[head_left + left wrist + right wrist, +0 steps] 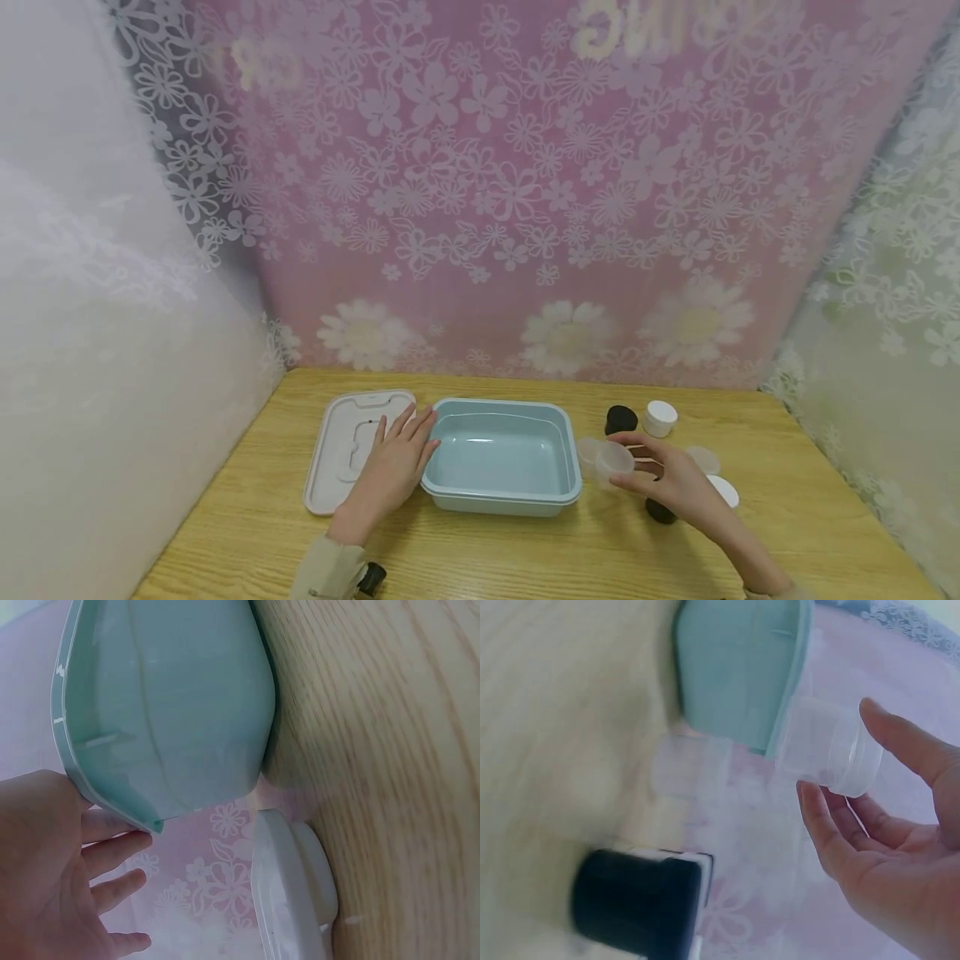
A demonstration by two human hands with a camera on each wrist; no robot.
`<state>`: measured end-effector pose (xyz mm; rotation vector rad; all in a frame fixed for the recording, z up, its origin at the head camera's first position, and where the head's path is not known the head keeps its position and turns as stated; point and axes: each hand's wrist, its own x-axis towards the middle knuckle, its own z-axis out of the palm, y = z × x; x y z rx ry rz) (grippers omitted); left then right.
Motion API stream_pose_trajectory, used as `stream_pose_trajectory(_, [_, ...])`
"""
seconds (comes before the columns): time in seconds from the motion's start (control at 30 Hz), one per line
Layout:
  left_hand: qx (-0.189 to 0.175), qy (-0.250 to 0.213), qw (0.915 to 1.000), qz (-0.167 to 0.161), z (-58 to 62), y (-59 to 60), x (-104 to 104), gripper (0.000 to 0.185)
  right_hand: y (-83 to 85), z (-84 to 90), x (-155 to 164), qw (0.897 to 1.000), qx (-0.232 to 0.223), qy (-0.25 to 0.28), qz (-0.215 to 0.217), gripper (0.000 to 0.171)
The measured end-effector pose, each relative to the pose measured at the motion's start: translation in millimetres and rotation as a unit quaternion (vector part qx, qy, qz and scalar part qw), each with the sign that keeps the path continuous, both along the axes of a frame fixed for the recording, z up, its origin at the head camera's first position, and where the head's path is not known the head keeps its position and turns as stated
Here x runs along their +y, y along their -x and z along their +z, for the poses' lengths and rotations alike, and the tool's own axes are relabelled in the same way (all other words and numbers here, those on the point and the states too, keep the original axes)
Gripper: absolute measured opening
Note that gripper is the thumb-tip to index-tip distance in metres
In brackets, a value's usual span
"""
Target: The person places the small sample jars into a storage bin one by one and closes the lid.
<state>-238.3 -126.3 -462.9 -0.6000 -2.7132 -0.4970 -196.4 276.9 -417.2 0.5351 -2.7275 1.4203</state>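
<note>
A light blue plastic tub [501,454] sits in the middle of the wooden table, and its outer wall [165,697] fills the left wrist view. My left hand [397,462] lies flat with straight fingers beside the tub's left rim, over a white lid [339,454]. My right hand [660,475] holds a small clear plastic cup [613,462] between thumb and fingers, just right of the tub. The right wrist view shows the same cup [829,750] pinched at the fingertips [810,806].
Several small jars stand right of the tub: a black one [621,419], a white-capped one [660,418], another clear cup [588,454], and a black jar [637,900] near my right wrist. Floral curtains close off the back and sides.
</note>
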Motion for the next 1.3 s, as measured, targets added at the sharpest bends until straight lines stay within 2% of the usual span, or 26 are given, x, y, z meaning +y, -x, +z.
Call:
stream_pose_trajectory(0.27, [0.003, 0.018, 0.9998, 0.008, 0.0, 0.6, -0.4, 0.049, 17.6, 7.7, -23.9, 0.999, 0.005, 0.038, -0.005, 0.056])
stream_pose_trajectory(0.47, [0.008, 0.024, 0.9997, 0.008, 1.3, 0.1, 0.2, 0.048, 31.4, 8.6, -49.2, 0.998, 0.008, 0.052, 0.019, 0.056])
stream_pose_trajectory(0.8, [0.016, 0.033, 0.9993, 0.006, 3.0, -0.1, 0.9, 0.047, 53.7, -4.5, -92.8, 0.998, 0.023, 0.045, 0.044, 0.055])
stream_pose_trajectory(1.07, [0.029, 0.028, 0.9992, 0.006, 2.1, -0.6, 0.9, 0.045, 60.0, -19.1, -134.2, 0.996, 0.041, 0.033, 0.077, 0.053])
stream_pose_trajectory(1.3, [0.028, 0.029, 0.9992, 0.009, 1.9, -0.3, 1.5, 0.045, 65.0, -30.3, -164.2, 0.994, 0.033, 0.014, 0.1, 0.051])
